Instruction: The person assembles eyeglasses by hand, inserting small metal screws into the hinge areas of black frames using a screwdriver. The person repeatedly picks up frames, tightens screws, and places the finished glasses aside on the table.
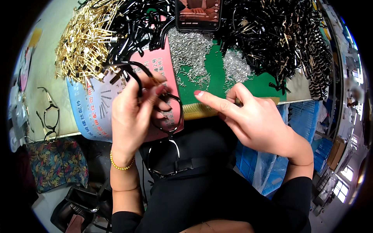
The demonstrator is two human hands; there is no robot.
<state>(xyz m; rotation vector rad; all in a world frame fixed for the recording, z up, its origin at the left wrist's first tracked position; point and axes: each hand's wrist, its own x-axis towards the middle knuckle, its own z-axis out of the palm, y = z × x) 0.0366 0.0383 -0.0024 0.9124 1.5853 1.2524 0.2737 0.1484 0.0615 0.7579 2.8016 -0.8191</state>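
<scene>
Close up, left hand (132, 112) has its grip closed round a black spectacle frame (167, 116), fingers wrapped at the upper rim and hinge, the lenses' end hanging below the grip over the lap. Right hand (252, 120) holds nothing that shows (index finger stretched toward the frame, thumb and other fingers curled in). Frame looks light, thin, likely slick and easily bent; best held by the rim near the hinge. Beyond the grip: silver screws (190, 50) on the counter (217, 83).

Bright, even overhead light falls on the bench (42, 66), with glints on the gold metal pieces (83, 39), while fisheye bending and black vignette crowd the blurred, daylit right rim.
</scene>
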